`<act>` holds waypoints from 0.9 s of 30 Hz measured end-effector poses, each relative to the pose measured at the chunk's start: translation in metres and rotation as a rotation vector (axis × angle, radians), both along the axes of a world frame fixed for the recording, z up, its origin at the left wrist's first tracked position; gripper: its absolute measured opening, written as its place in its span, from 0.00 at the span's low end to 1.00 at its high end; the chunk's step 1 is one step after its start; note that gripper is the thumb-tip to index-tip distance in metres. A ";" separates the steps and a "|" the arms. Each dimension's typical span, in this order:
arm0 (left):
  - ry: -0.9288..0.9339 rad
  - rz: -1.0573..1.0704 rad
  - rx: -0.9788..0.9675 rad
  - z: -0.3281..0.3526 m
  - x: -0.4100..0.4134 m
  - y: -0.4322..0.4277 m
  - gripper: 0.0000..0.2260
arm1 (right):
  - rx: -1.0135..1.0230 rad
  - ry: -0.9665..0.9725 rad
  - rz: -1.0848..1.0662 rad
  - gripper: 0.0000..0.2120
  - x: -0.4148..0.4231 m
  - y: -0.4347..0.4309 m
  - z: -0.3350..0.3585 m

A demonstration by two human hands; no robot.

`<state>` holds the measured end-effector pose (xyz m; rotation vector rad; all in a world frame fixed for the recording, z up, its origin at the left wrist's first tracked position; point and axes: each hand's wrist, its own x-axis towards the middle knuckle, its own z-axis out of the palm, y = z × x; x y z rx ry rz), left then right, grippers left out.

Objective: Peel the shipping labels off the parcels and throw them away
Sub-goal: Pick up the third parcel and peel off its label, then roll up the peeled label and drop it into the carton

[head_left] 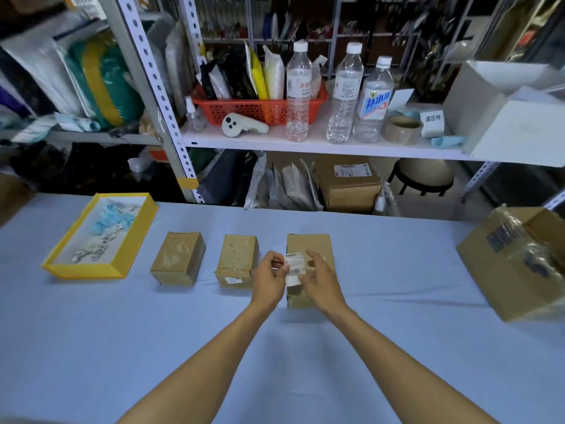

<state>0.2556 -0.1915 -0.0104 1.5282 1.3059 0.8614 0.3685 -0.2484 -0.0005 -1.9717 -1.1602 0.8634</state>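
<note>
The counter (397, 301) is laid with a yellow tray (85, 272), apparently kept for peeled scraps. Over the rightmost parcel (308, 243) of three, the left grip (269, 280) and right grip (321, 280) are pinched onto the label (294, 267), seemingly lifted clear to prevent re-sticking.

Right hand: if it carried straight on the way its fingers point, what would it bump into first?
Its fingers point left at the shipping label, which the right hand seems to pinch. Just beyond is the left hand gripping the other edge, so probably that; depth is unclear.
</note>
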 end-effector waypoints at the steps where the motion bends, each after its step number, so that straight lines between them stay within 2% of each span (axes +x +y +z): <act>1: -0.025 -0.001 -0.017 0.001 -0.002 -0.004 0.05 | 0.004 0.028 -0.008 0.28 -0.002 -0.003 0.000; 8: -0.151 -0.001 -0.123 -0.004 -0.016 -0.020 0.07 | 0.017 0.143 -0.056 0.25 -0.012 -0.029 0.001; 11: -0.195 -0.021 -0.173 -0.005 -0.020 -0.028 0.10 | 0.008 0.168 -0.078 0.19 -0.014 -0.035 0.002; 15: -0.286 -0.062 -0.260 -0.002 -0.024 -0.037 0.08 | 0.020 0.232 -0.055 0.08 -0.015 -0.040 0.004; 17: -0.305 -0.070 -0.283 -0.001 -0.025 -0.038 0.07 | 0.017 0.231 -0.023 0.07 -0.015 -0.042 0.003; 19: -0.283 -0.077 -0.291 0.001 -0.026 -0.039 0.08 | 0.022 0.212 -0.029 0.08 -0.016 -0.043 0.003; 22: -0.204 -0.056 -0.272 0.003 -0.026 -0.042 0.09 | 0.061 0.197 -0.105 0.04 -0.018 -0.045 0.005; 27: -0.137 0.001 -0.101 0.008 -0.023 -0.050 0.09 | 0.097 0.158 -0.116 0.09 -0.025 -0.047 0.015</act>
